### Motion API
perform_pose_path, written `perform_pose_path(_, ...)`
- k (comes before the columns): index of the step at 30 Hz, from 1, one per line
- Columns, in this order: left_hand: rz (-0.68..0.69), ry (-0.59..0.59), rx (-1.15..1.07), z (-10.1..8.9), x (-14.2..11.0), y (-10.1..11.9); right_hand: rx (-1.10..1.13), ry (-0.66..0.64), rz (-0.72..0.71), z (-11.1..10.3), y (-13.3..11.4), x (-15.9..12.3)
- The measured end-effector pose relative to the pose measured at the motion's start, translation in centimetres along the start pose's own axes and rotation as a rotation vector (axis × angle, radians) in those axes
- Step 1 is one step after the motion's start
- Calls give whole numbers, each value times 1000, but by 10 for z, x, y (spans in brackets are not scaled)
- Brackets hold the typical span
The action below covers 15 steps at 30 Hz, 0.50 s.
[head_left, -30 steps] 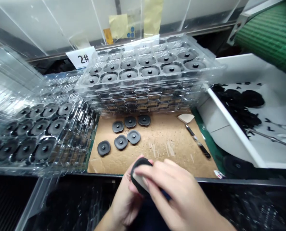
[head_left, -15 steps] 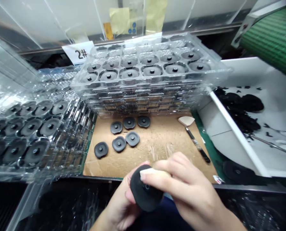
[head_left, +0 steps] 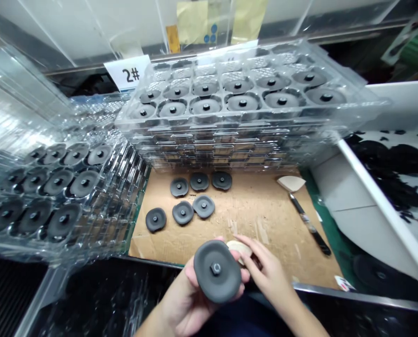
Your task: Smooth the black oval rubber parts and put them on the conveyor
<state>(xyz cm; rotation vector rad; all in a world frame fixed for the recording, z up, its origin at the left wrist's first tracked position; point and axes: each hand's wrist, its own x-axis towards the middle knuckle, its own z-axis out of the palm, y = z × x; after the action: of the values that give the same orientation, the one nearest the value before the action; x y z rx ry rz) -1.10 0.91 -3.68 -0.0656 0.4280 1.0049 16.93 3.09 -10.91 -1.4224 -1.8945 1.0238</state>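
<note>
My left hand (head_left: 191,302) is wrapped from below round a dark grey rounded disc (head_left: 220,286) with a short stub at its centre. The disc's dished face is turned up toward me, over the front edge of the cardboard (head_left: 265,220). Just right of it, my right hand (head_left: 270,274) pinches a pale cream pad (head_left: 240,249), possibly a sponge, partly hidden by the fingers and the disc. Several similar discs (head_left: 182,213) lie on the cardboard beyond my hands, stubs up. A black-handled knife (head_left: 309,225) lies at the right beside a second cream wedge-shaped pad (head_left: 291,182).
Stacked clear trays (head_left: 226,114) with discs in their pockets stand at the back. Another tray stack (head_left: 100,196) is on the left. At the right, a white bin (head_left: 381,206) holds black pieces. A "2#" sign (head_left: 128,73) stands behind.
My right hand and its pad have moved off the disc's face to the right. The disc now shows its whole face. My view has shifted, so the bench appears further right.
</note>
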Motion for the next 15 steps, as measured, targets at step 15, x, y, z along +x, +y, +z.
perform_pose_path(15,711,-127,1472,9,-6,16,-50,444,-186,-52,-69,-29)
